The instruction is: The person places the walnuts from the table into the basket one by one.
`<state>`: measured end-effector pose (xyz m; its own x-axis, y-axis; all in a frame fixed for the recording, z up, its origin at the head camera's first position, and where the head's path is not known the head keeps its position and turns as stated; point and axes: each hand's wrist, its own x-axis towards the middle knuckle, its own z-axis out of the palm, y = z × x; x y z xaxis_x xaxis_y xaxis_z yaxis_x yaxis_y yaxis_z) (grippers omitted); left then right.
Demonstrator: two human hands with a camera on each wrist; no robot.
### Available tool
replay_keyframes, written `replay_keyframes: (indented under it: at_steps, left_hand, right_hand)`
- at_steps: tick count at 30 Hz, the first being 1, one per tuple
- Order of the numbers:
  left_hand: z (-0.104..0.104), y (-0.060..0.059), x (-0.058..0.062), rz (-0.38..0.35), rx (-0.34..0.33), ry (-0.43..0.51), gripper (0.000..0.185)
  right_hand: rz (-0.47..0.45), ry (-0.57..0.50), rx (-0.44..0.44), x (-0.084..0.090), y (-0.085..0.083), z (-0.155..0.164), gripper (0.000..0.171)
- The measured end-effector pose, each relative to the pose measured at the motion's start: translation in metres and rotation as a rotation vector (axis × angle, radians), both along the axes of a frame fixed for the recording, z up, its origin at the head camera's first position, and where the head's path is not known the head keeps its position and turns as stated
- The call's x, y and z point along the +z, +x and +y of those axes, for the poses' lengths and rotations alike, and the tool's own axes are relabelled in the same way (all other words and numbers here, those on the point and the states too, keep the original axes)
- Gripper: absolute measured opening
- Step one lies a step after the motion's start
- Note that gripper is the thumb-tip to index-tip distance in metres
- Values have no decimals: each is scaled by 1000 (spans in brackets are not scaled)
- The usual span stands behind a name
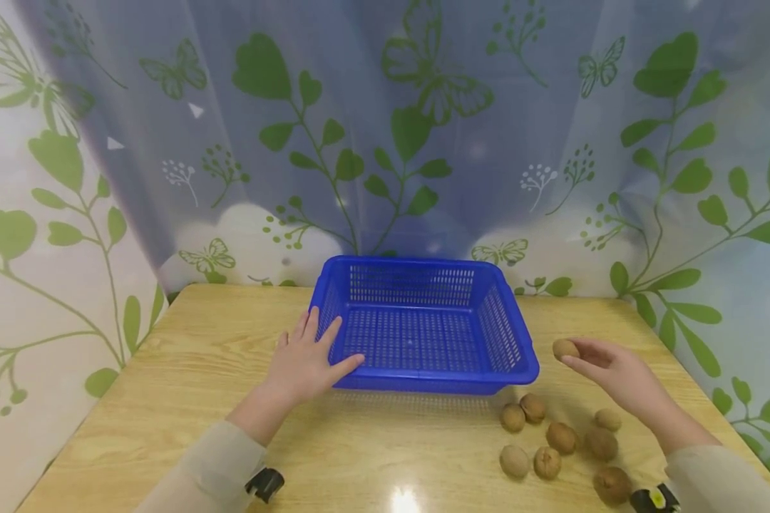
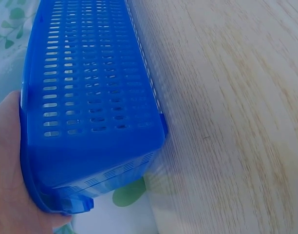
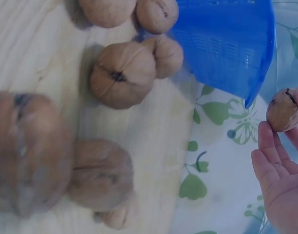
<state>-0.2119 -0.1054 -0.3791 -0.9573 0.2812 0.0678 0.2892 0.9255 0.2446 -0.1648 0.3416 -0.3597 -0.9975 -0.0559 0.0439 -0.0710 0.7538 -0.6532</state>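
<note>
Wooden surface (image 1: pixel 199 370) before a leaf-printed curtain (image 1: pixel 423 128). At centre stands an empty blue perforated basket (image 1: pixel 423 324). The left hand (image 1: pixel 304 363) rests flat against the basket's near left corner, fingers straight along its wall, gripping nothing. The right hand (image 1: pixel 606 367), just right of the basket and apart from it, pinches one walnut (image 1: pixel 565 348) at its fingertips, raised above the surface. Seven loose walnuts (image 1: pixel 561 438) lie near the front right, below that hand.
</note>
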Motion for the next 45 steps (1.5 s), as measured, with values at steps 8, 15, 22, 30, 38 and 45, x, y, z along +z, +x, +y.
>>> replay_keyframes:
  at_steps: [8,15,22,30,38,45]
  left_hand:
    - [0,-1,-1,5,1,23,89]
    - [-1,0,0,-5,-1,15,89]
    - [0,0,-1,1,-2,17,90]
    - [-1,-1,-1,6,0,10,89]
    - [0,-1,-1,15,1,6,89]
    - [0,0,0,-2,4,4,88]
  right_hand:
    - [8,-12,38,14,-10,-16,66]
    - [10,-14,57,26,-21,-33,69]
    - [6,-48,87,34,-34,-50,69]
    - [-3,-64,129,44,-52,-68,69]
    - [-12,-76,175,53,-70,-87,63]
    - [3,-82,216,54,-83,-102,52]
